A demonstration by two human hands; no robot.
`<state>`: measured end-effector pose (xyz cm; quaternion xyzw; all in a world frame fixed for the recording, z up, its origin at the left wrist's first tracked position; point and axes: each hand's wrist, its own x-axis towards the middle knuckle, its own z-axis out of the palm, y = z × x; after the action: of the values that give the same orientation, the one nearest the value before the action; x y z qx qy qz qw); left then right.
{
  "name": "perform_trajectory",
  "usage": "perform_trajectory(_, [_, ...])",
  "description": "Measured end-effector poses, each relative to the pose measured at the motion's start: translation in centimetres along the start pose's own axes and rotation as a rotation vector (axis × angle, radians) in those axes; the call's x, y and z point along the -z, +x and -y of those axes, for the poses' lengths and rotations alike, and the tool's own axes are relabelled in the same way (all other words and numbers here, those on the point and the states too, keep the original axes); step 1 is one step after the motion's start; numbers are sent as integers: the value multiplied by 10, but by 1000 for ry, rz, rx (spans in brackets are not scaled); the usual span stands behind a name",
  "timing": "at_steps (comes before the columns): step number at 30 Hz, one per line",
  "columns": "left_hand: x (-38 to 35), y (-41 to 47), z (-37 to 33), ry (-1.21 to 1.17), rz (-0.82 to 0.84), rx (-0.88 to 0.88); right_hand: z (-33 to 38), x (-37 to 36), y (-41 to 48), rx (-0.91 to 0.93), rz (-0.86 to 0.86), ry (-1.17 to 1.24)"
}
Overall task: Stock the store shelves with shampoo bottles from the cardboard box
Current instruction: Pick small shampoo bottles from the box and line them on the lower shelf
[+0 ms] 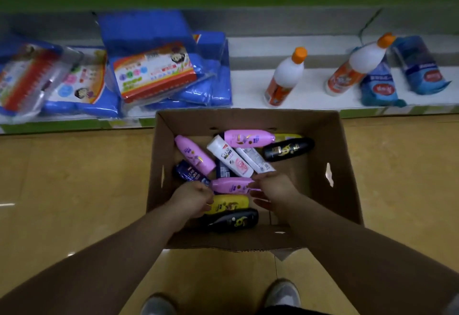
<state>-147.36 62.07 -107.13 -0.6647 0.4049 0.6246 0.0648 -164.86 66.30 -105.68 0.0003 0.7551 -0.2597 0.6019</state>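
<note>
An open cardboard box (320, 141) stands on the floor in front of the low shelf (250, 83). Several shampoo bottles lie loose in it: pink, white, black, dark blue and yellow. Both my hands are down inside the box. My left hand (196, 199) is curled, its fingertips at the left end of a pink bottle (229, 186) and touching a yellow bottle (231, 203). My right hand (272, 190) has its fingers apart, thumb and fingers on either side of the pink bottle's right end. That bottle still lies on the pile. A black bottle (236, 219) lies nearest me.
The shelf holds blue packaged goods (154, 71) on the left, two white bottles with orange caps (285, 76) and blue pouches (422, 66) on the right, with a bare white stretch (248, 83) between. Tan floor surrounds the box. My shoes (283, 295) are below.
</note>
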Motion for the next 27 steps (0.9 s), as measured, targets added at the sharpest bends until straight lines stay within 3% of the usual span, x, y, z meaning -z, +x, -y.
perform_trajectory(8, [-26, 104, 19, -29, -123, -110, -46, -29, 106, 93, 1, -144])
perform_trajectory(16, [-40, 157, 11, 4, -176, -226, -21, -34, 173, 304, -78, -181])
perform_trajectory(21, [-43, 164, 11, -10, -224, -254, -22, -48, 183, 410, -225, -477])
perform_trajectory(27, [-49, 169, 10, -24, -199, -240, -22, -54, 185, 463, -194, -707])
